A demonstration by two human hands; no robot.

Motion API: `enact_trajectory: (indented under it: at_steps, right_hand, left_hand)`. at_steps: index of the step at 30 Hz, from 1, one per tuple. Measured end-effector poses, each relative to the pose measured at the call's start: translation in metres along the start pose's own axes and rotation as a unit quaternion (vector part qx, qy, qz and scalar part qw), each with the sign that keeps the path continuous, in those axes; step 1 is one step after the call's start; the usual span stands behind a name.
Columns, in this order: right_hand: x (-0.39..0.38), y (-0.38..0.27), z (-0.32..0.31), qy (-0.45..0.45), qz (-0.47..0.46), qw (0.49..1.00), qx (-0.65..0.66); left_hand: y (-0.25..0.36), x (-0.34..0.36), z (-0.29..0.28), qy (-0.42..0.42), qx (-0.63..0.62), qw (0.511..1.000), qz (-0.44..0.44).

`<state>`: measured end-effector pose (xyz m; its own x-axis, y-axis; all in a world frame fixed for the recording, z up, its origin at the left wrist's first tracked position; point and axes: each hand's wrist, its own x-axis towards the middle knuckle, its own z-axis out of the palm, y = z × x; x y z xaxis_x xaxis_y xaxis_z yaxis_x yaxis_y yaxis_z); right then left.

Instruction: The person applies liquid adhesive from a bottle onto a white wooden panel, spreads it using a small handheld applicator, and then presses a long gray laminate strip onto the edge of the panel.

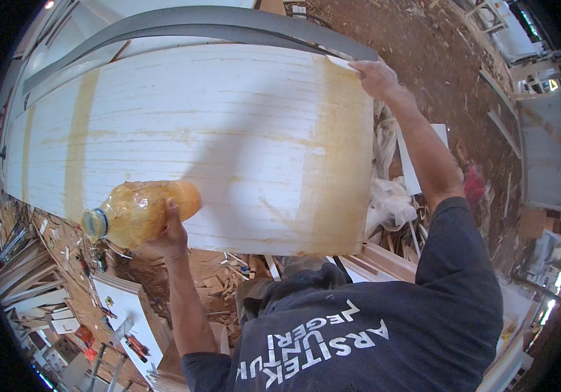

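A clear plastic bottle (133, 208) with yellow-amber glue-like liquid lies tipped in my left hand (166, 236), its uncapped mouth pointing left. My fingers wrap around its side above the near edge of a large white panel (247, 130). Broad yellowish bands cross this panel, a wide one at its right end and narrower ones toward the left. At the far right corner, my right hand (378, 80) pinches a thin white flat piece (342, 63), which rests against the panel's surface or edge. The exact kind of that piece cannot be made out.
Long grey curved strips (163, 23) lie along the panel's far side. Crumpled clear plastic (390, 202) and white offcuts sit at its right. Wood scraps (29, 281) pile up at the lower left, near a white board (130, 320) with tools on it.
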<state>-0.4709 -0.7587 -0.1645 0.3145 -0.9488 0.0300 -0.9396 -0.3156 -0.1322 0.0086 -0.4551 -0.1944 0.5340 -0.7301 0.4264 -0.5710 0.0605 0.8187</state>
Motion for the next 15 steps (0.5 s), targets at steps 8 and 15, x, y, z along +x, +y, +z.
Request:
enact_trajectory:
  at_steps: [8, 15]
  right_hand:
    - [0.010, -0.029, -0.025, -0.050, 0.037, 0.998, 0.002]
    - [-0.039, -0.035, 0.011, -0.131, 0.022, 0.991, 0.006]
  left_hand:
    - [0.018, -0.002, -0.003, 0.013, -0.019, 0.998, -0.060]
    - [0.007, 0.002, 0.006, 0.041, -0.107, 0.993, -0.024]
